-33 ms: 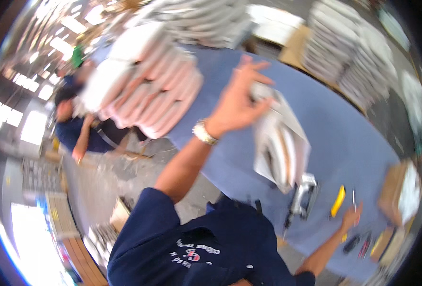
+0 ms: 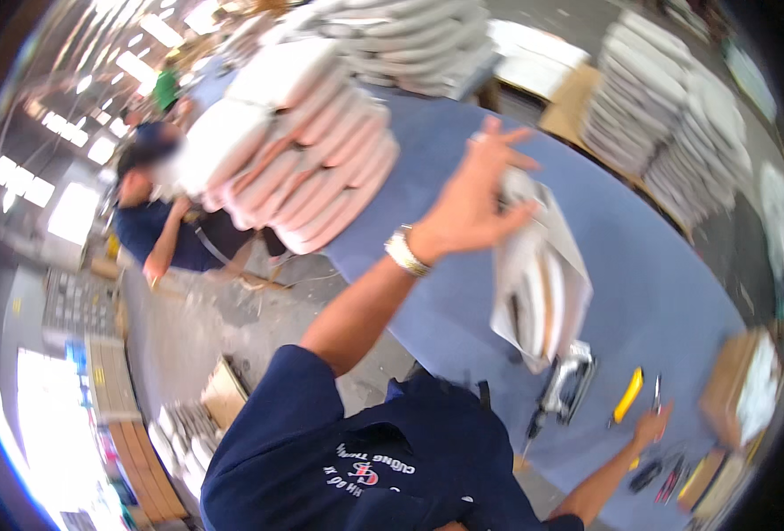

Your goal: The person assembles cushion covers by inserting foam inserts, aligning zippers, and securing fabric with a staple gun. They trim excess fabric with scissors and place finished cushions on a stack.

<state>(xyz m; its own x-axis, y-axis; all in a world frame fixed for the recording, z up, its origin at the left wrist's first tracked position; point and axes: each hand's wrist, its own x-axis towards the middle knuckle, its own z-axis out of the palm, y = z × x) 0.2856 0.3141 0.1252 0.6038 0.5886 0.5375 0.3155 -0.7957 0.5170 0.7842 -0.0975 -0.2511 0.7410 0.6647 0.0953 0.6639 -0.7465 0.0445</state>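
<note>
Hangs as a white wrapped bundle (image 2: 541, 283) just below the left hand (image 2: 472, 208), pinched at its top, clear of the blue table (image 2: 657, 265). Matches the earlier picture: lift barely progressing. Further out, right hand (image 2: 653, 427) beside yellow cutter (image 2: 628, 396), grip unclear.

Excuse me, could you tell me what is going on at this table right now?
The person's left hand lifts a pale upholstered panel above the blue-grey table. The right hand rests on the table by a yellow utility knife and a staple gun. Stacked pink cushions sit at the far end.
</note>
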